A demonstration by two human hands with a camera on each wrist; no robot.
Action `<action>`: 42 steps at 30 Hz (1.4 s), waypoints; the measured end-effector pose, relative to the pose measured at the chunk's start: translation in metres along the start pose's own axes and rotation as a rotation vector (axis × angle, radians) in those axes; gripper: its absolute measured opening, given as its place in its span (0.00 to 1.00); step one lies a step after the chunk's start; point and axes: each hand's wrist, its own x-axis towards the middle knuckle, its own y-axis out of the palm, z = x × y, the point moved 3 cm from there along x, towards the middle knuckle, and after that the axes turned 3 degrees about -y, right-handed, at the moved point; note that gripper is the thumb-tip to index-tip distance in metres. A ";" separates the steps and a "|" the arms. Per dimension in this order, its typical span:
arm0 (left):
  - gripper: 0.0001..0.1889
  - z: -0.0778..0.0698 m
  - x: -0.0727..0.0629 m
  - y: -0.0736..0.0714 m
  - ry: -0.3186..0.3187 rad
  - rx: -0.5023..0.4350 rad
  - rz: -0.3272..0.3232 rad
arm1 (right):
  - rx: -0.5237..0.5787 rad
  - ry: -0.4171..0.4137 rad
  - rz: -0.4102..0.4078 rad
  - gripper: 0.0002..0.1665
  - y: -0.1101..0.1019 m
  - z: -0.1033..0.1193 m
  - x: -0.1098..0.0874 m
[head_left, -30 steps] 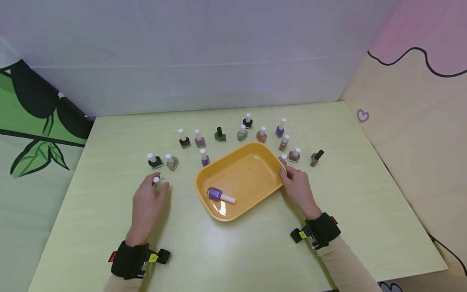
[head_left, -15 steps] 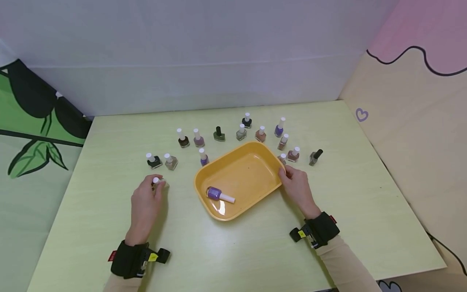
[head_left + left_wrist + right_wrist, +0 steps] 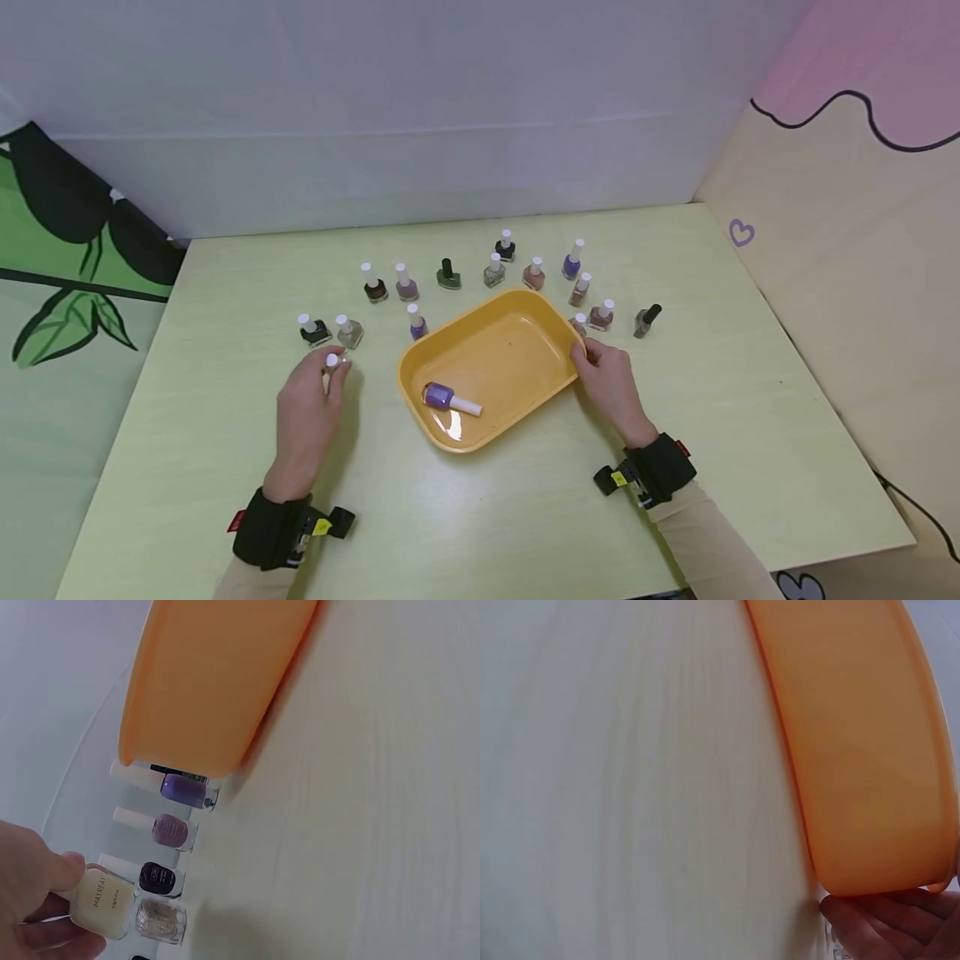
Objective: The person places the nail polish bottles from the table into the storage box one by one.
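Currently, our left hand (image 3: 306, 412) pinches one cream, square-bodied glass bottle (image 3: 105, 904); our right hand (image 3: 611, 387) grips one yellow rectangular tray (image 3: 510, 354).

1. A pale table (image 3: 480, 525) with faint wood grain.
2. Middle: a yellow tray (image 3: 510, 354), set at a slant.
3. Left: a dark bottle (image 3: 316, 334) just beside a glitter bottle (image 3: 350, 336).
4. Far left: a black bottle (image 3: 376, 291) and a mauve bottle (image 3: 407, 291); nearer, a purple bottle (image 3: 418, 330) by the tray.
5. Far middle: a black-capped green bottle (image 3: 448, 280), a silver bottle (image 3: 494, 275), a blackish bottle (image 3: 505, 250), a pink bottle (image 3: 533, 278).
6. Far right: a violet bottle (image 3: 572, 267).
7. Right: a brownish bottle (image 3: 578, 295), a rosy bottle (image 3: 599, 318), a half-hidden bottle (image 3: 578, 325); farthest right, a black-capped grey bottle (image 3: 642, 324).
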 end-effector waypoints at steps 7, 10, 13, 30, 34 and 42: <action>0.15 -0.023 0.000 0.003 0.123 0.001 -0.014 | -0.001 0.003 -0.001 0.17 0.000 -0.001 0.000; 0.15 -0.032 0.001 0.006 0.183 0.005 -0.006 | 0.001 0.006 0.001 0.18 0.000 -0.002 0.000; 0.15 -0.042 0.002 0.008 0.252 0.001 -0.001 | 0.003 0.010 0.003 0.18 0.000 -0.003 0.000; 0.17 -0.080 0.006 0.030 0.509 0.028 0.120 | 0.007 0.018 0.008 0.18 0.000 -0.002 -0.001; 0.16 -0.087 0.008 0.038 0.577 0.046 0.148 | 0.010 0.020 0.003 0.18 0.000 -0.002 -0.001; 0.13 -0.102 0.008 0.056 0.647 0.098 0.224 | 0.020 0.034 0.012 0.18 0.001 -0.002 -0.001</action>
